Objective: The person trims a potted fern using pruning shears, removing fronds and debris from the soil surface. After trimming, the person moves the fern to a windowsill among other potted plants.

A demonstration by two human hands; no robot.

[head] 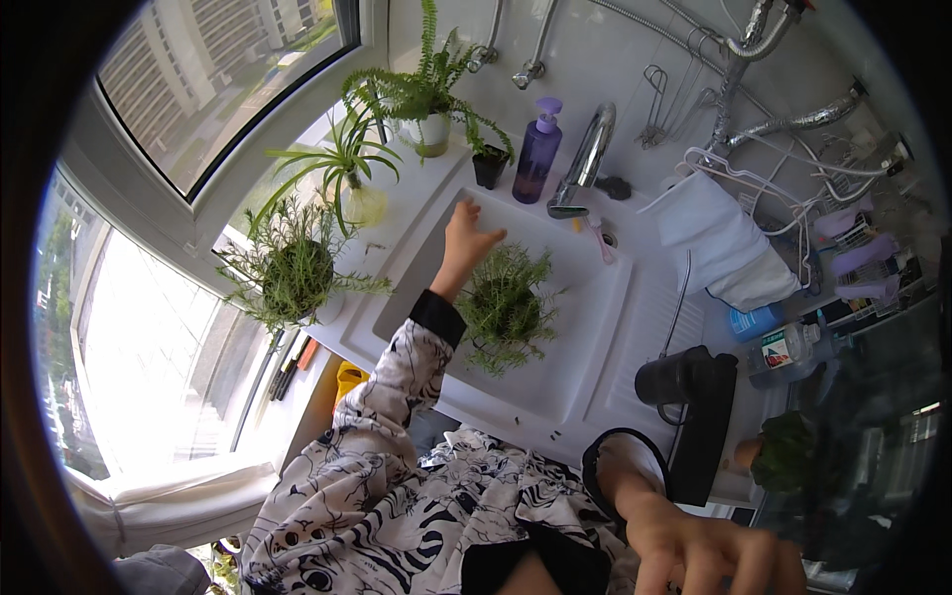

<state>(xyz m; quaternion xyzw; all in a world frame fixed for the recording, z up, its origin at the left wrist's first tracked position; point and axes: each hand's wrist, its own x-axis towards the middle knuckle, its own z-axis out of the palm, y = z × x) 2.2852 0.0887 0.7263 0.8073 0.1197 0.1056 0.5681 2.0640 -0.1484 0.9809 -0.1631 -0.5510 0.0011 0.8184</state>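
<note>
Over the white sink basin [573, 364], my left hand [471, 239] reaches out with thumb and fingers spread and nothing in its grasp. Just below and right of it, a bushy green potted plant [507, 309] stands in the basin. Its leaves cover most of its pot. A small fern in a black pot [489, 167] sits on the sink's back rim, beyond my fingertips. My right hand [703, 547] is close to the camera at the lower right, away from the sink. Its fingers are bent and its palm is hidden, so a hold cannot be told.
A purple pump bottle [537, 160] and chrome faucet [587, 163] stand behind the basin. By the window are a rosemary-like plant [297, 275], a spider plant [353, 171] and a fern [428, 97]. At right are a black long-spouted watering can [680, 379] and hanging white cloths [706, 223].
</note>
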